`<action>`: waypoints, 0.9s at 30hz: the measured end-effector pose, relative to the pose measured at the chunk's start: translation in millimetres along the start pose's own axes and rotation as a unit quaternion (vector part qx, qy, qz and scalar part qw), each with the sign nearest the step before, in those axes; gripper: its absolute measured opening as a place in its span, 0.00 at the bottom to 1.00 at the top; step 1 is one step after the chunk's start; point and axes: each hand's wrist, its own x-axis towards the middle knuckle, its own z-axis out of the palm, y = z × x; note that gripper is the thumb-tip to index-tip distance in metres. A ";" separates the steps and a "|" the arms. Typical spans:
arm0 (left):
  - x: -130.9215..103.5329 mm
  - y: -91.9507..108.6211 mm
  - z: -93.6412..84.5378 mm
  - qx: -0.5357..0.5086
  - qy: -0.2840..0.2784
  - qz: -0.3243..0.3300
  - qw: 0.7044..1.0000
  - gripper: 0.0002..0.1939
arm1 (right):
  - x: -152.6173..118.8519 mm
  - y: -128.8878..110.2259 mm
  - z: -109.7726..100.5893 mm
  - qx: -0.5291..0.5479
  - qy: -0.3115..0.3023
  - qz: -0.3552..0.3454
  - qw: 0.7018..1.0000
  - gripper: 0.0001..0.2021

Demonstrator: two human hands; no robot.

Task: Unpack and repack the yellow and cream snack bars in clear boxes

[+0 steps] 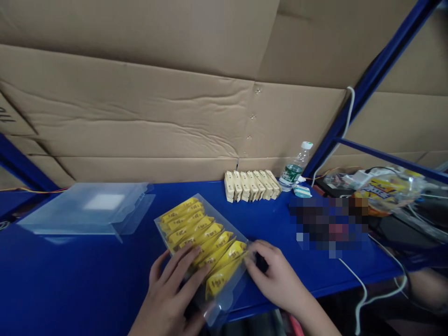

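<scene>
A clear plastic box lies tilted near the front edge of the blue table, filled with a row of yellow packets. My left hand is spread over the box's lower left side, its fingers resting on the packets and the box wall. At the right edge of the box, my right hand pinches the clear plastic between thumb and fingers. Behind the box, a row of small cream packets stands on the table. Another clear plastic box, with a white label, lies at the left.
On the blue table, a water bottle stands near the cardboard wall. At the right are a yellow bag, cables and a pixelated area. A blurred arm shows at the far right.
</scene>
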 end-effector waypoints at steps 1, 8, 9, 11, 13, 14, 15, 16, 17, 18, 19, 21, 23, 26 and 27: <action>0.7 0.3 -0.9 -0.008 0.004 -0.010 1.000 0.23 | -2.0 0.1 -1.1 0.011 -0.017 -0.004 1.000 0.04; -14.2 -23.4 -8.5 -0.086 -0.048 -0.024 0.995 0.24 | 8.6 10.0 2.5 0.073 -0.077 -0.030 0.994 0.08; -17.9 -27.7 -10.0 -0.105 -0.057 -0.036 0.992 0.24 | 13.1 10.4 4.5 0.082 -0.084 -0.037 0.992 0.07; -24.2 -34.3 -13.3 -0.147 -0.070 -0.066 0.984 0.23 | 20.9 9.8 7.3 0.087 -0.100 -0.044 0.990 0.05; -28.0 -37.5 -15.8 -0.182 -0.083 -0.096 0.975 0.22 | 25.6 8.7 7.8 0.078 -0.124 -0.039 0.988 0.13; -28.7 -37.9 -16.4 -0.192 -0.087 -0.106 0.972 0.22 | 26.6 8.3 7.3 0.073 -0.137 -0.034 0.987 0.18; -28.7 -37.6 -16.4 -0.199 -0.085 -0.113 0.970 0.22 | 27.0 8.2 6.6 0.070 -0.148 -0.030 0.986 0.22; -28.1 -36.6 -15.7 -0.203 -0.077 -0.118 0.969 0.21 | 26.9 8.5 5.8 0.071 -0.154 -0.028 0.985 0.24; -27.0 -35.2 -14.5 -0.206 -0.065 -0.122 0.969 0.20 | 26.5 8.9 5.3 0.071 -0.156 -0.027 0.985 0.26; -25.5 -33.6 -12.8 -0.205 -0.050 -0.124 0.970 0.20 | 26.0 9.5 5.0 0.070 -0.154 -0.023 0.985 0.27; -23.8 -31.8 -10.9 -0.203 -0.033 -0.123 0.971 0.19 | 25.6 10.0 5.3 0.069 -0.151 -0.020 0.986 0.28; -20.3 -28.2 -6.9 -0.195 -0.003 -0.123 0.973 0.19 | 25.1 10.4 7.2 0.065 -0.143 -0.015 0.987 0.30; -17.6 -25.6 -3.6 -0.188 0.013 -0.128 0.974 0.19 | 25.4 9.3 11.0 0.061 -0.132 -0.013 0.989 0.31; -16.3 -25.1 -1.0 -0.187 0.026 -0.131 0.973 0.18 | 26.7 5.5 19.2 0.056 -0.113 -0.027 0.992 0.31; -16.6 -25.7 -0.5 -0.188 0.028 -0.130 0.973 0.17 | 27.1 4.0 22.1 0.055 -0.104 -0.034 0.992 0.30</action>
